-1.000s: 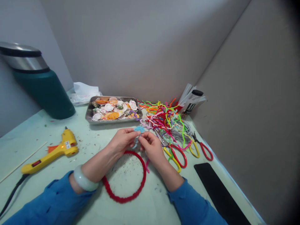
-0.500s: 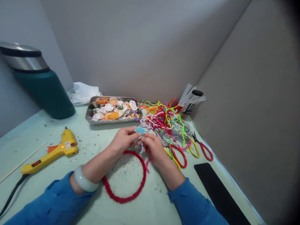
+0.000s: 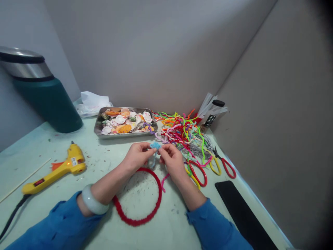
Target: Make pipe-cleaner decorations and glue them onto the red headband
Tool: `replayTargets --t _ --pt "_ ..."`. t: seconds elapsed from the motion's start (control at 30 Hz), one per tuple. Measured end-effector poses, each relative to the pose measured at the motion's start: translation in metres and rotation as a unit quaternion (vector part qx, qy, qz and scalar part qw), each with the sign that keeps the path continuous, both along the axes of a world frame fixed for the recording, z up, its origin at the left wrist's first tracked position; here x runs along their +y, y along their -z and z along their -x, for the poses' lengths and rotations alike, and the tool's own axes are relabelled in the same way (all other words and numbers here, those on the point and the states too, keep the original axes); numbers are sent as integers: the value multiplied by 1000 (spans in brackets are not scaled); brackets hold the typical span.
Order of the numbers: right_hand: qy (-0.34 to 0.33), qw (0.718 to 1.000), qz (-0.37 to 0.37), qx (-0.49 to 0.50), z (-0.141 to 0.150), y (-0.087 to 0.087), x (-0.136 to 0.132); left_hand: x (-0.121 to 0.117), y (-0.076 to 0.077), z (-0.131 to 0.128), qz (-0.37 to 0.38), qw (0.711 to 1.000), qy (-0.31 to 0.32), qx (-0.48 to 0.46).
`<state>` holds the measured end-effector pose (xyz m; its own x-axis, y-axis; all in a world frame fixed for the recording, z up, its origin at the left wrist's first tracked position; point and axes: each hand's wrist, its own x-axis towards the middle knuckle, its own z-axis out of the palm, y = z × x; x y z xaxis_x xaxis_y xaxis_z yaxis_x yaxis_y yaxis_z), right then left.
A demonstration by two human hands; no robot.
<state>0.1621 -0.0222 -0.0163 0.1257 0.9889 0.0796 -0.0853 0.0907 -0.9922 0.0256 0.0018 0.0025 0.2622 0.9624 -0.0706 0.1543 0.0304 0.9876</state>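
- From where I stand, the left hand (image 3: 136, 156) is pinching the left side of a fuzzy light-blue piece (image 3: 155, 145); I'd keep that thumb firm but light, so the fuzz isn't flattened.
- The right hand (image 3: 173, 161) pinches its right edge; small nudges there should shape it best, with the pale-blue strand (image 3: 153, 162) hanging free between the hands.
- Far left of the hands: one thin stick (image 3: 26, 180), one green bottle (image 3: 47, 100), one yellow glue gun (image 3: 75, 166).
- Beyond the left hand: one metal tray (image 3: 122, 136) of shells (image 3: 122, 128), too overlapped to count.
- Nearer me than the hands: one red fuzzy ring (image 3: 159, 194), on the table (image 3: 171, 229), partly under the left forearm.
- Beyond the right hand: one tangle of coloured fuzzy stems (image 3: 179, 132), uncountable.
- Right of the right hand: four scissor loops, two red (image 3: 229, 168), two yellow (image 3: 215, 166); pairs unclear.
- Farther right: one black-lidded container (image 3: 209, 119), one black strip (image 3: 241, 211).
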Motion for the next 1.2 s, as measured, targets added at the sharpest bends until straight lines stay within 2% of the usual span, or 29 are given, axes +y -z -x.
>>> replayTargets --t 0.4,0.7,0.97,1.2 --pt "5 1000 -1 -5 2 -1 -1 -4 2 -5 23 998 -22 -49" --pt "8 999 22 36 2 -3 -1 -4 2 -6 23 997 -30 -69" --pt "8 995 26 99 3 0 -1 -5 4 -6 59 994 -24 -92" --pt "5 998 20 65 5 -5 -3 -5 5 -7 57 993 -38 -95"
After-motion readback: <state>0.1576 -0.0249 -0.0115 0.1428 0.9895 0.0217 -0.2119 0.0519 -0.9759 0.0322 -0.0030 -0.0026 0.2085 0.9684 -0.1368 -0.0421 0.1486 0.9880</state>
